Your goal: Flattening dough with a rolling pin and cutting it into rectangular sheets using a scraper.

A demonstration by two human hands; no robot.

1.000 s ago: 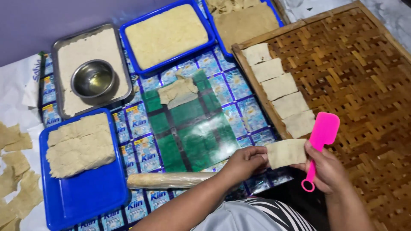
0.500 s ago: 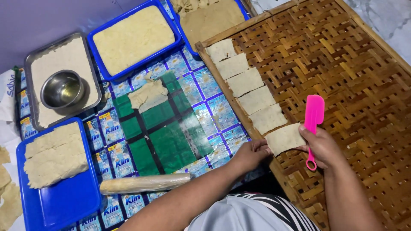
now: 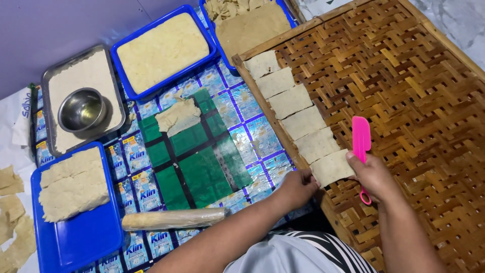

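Note:
My left hand (image 3: pixel 297 188) pinches the near left edge of a pale square dough sheet (image 3: pixel 331 167) lying on the woven bamboo tray (image 3: pixel 419 106). My right hand (image 3: pixel 376 178) touches the sheet's right edge with the thumb while gripping a pink plastic scraper (image 3: pixel 361 141). The sheet sits at the near end of a row of several dough squares (image 3: pixel 290 101) along the tray's left side.
A wrapped rolling pin (image 3: pixel 174 219) lies on the printed plastic mat (image 3: pixel 202 167), where a folded dough piece (image 3: pixel 177 116) also rests. Blue trays (image 3: pixel 96 242) hold dough; one (image 3: pixel 161 48) at the back. A metal tray (image 3: pixel 50 136) carries a steel bowl (image 3: pixel 82 110).
Both hands carried the dough square up onto the bamboo tray and laid it at the end of the row. The view shifted slightly.

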